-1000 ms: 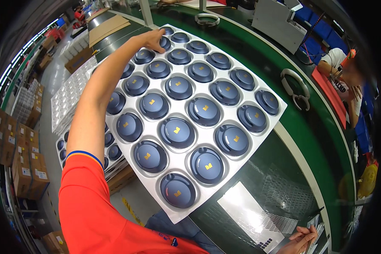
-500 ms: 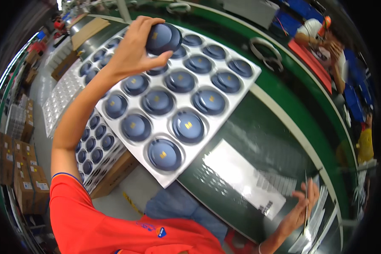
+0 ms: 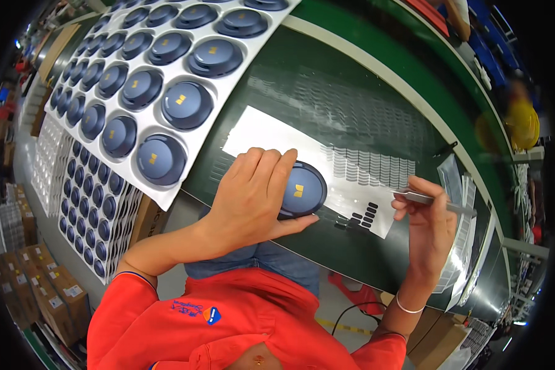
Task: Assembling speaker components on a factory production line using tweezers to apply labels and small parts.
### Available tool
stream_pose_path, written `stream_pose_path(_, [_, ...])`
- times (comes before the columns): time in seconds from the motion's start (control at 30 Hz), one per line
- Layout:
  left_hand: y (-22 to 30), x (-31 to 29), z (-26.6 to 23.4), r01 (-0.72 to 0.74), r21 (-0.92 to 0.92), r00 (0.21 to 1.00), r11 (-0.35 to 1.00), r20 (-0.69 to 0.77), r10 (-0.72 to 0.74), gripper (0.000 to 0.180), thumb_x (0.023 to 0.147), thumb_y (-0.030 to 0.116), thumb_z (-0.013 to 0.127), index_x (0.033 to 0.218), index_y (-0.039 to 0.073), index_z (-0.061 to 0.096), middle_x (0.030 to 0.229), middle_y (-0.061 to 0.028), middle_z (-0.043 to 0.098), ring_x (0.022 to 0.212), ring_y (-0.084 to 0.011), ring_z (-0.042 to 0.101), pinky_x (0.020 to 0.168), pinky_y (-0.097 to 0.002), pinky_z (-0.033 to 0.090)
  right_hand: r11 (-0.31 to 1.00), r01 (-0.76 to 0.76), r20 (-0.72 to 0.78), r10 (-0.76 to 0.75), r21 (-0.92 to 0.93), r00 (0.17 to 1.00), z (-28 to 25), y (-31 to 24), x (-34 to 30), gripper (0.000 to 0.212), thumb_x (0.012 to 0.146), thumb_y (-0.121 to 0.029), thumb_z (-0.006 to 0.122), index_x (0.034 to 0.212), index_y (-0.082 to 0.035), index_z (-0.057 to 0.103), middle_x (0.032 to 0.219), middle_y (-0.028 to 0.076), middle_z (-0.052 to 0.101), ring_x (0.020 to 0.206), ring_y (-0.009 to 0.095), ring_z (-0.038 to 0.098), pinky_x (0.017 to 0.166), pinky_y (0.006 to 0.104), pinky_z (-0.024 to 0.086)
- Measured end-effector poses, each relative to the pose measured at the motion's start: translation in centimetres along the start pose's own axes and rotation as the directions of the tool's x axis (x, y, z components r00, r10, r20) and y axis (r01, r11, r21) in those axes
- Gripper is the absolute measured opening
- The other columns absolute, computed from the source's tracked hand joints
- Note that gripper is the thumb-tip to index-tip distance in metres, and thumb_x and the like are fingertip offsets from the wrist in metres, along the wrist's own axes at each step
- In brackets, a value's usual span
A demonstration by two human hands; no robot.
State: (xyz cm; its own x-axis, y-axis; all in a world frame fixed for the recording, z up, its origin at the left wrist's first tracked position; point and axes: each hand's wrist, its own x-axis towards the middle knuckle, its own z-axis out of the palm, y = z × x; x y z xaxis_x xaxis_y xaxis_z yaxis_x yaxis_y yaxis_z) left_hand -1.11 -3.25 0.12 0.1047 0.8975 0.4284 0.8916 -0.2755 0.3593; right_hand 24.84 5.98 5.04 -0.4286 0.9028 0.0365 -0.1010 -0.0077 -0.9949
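Observation:
My left hand [image 3: 246, 197] is wrapped round a dark-blue oval headphone ear cup [image 3: 305, 188] with a gold mark, held over the table in front of me. My right hand [image 3: 435, 216] pinches metal tweezers [image 3: 422, 198], whose tip points left toward the ear cup and stays apart from it. Under them lies a white sheet [image 3: 259, 132], with small black oval pieces [image 3: 370, 214] near its right end and rows of clear, arc-edged strips [image 3: 370, 165] above those. Whether the tweezers' tip holds anything is too small to tell.
A white moulded tray [image 3: 225, 92] of similar ear cups covers the left of the green table [image 3: 290, 68]. More filled trays [image 3: 89, 206] are stacked below it on the left. Clear plastic sheets [image 3: 459, 246] lie at the right. Cartons [image 3: 52, 280] stand on the floor.
My left hand has brought the ear cup from above the tray down and right, over the white sheet. My right hand with the tweezers has moved up nearer to it. The view has shifted right.

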Motion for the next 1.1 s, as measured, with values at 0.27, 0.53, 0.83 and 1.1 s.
stream_pose_path(0.27, [0.2, -0.4, -0.1, 0.064, -0.029, 0.990, 0.998, 0.127, -0.060, 0.088, 0.062, 0.041, 0.083, 0.126, -0.006, 0.046, 0.117, -0.0190, 0.051, 0.110, -0.0362, 0.049, 0.089, -0.0435, 0.040, 0.960, -0.246, 0.022, 0.245, 0.137, 0.969, -0.1, 1.4, 1.7, 0.022, 0.095, -0.023, 0.057, 0.096, -0.001, 0.056, 0.083, 0.014, 0.064, 0.063, 0.013, 0.061, 0.056, 0.0238, 0.047])
stream_pose_path(0.53, [0.2, 0.2, 1.1, -0.040, -0.255, 0.996, 0.966, 0.062, 0.057, 0.074, 0.060, 0.026, 0.084, 0.121, -0.002, 0.052, 0.113, -0.0185, 0.054, 0.106, -0.0367, 0.056, 0.089, -0.0453, 0.040, 0.950, -0.262, -0.138, 0.240, -0.171, 0.961, 0.2, 3.3, 3.4, 0.015, 0.092, -0.014, 0.064, 0.096, -0.002, 0.056, 0.087, 0.015, 0.069, 0.072, 0.013, 0.067, 0.061, 0.0221, 0.050])
stream_pose_path(0.83, [1.9, 0.6, 4.9, -0.160, -0.499, 0.956, 0.852, 0.138, 0.260, 0.074, 0.057, 0.031, 0.081, 0.116, -0.002, 0.049, 0.113, -0.0221, 0.052, 0.119, -0.0391, 0.051, 0.099, -0.0463, 0.043, 0.940, -0.307, -0.170, 0.281, -0.149, 0.944, 0.9, 4.7, 3.5, 0.015, 0.089, -0.004, 0.067, 0.098, 0.002, 0.058, 0.086, 0.011, 0.068, 0.076, 0.013, 0.068, 0.060, 0.0195, 0.051])
stream_pose_path(1.1, [2.0, 0.6, 5.2, -0.153, -0.497, 0.951, 0.854, 0.162, 0.265, 0.071, 0.060, 0.031, 0.078, 0.115, -0.002, 0.047, 0.113, -0.0221, 0.051, 0.120, -0.0394, 0.049, 0.099, -0.0466, 0.042, 0.926, -0.305, -0.193, 0.265, -0.224, 0.945, 1.1, 4.7, 3.3, 0.014, 0.088, -0.003, 0.067, 0.098, 0.002, 0.059, 0.087, 0.009, 0.068, 0.075, 0.012, 0.068, 0.060, 0.0189, 0.050])
